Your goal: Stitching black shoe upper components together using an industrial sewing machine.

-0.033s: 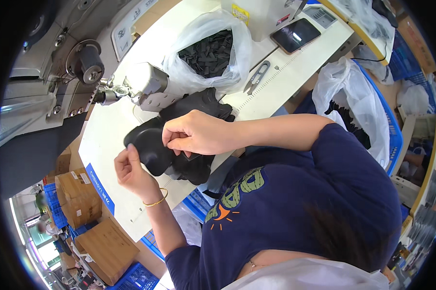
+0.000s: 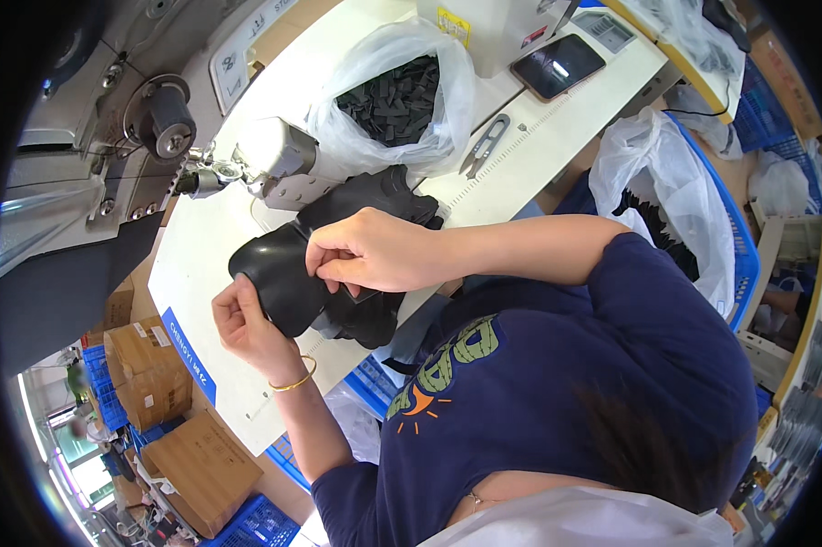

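A smooth, shiny black sheet-like piece, curved in shape, is held above the white table between my two hands. My left hand pinches its left edge between thumb and fingers. With bent fingers pressed together, my right hand grips its right side; the fingertips are partly hidden. More black pieces lie heaped behind and beneath my hands. Just beyond them stands the metal head of what looks like a sewing machine.
A white plastic bag of small black strips stands at the back. Thread snips and a phone lie on the table. Right of me, a blue crate holds another bag. Cardboard boxes stand at left.
My left hand has shifted slightly left, and the black piece's left edge has moved with it, lying a little flatter. My right hand has hardly moved.
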### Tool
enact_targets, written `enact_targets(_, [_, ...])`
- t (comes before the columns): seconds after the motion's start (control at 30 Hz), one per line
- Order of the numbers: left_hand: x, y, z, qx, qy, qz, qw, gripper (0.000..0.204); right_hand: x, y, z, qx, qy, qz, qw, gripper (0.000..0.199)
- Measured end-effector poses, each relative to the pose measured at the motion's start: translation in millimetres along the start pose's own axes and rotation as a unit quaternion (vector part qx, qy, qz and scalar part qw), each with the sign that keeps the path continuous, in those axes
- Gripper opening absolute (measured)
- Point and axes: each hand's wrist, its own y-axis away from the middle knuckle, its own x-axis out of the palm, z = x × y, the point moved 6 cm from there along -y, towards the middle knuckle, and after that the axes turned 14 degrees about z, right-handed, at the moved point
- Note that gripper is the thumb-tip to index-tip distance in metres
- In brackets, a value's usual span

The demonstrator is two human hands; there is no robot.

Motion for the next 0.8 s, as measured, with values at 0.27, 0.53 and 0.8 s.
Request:
enact_targets(0.27, [17, -18, 20, -0.297, 0.137, 0.311, 0.892, 0.03, 5, -3, -10, 0.025, -0.114, 0.017, 0.993, 0.013])
enact_targets(0.53, [38, -15, 9, -0.227, 0.088, 0.288, 0.926, 0.017, 4, 1, -21, 0.076, -0.127, -0.013, 0.989, 0.013])
enact_targets(0.8, [36, 3, 15, -0.199, 0.152, 0.233, 0.94, 0.016, -8, 1, -31, 0.074, -0.211, -0.058, 0.973, 0.015])
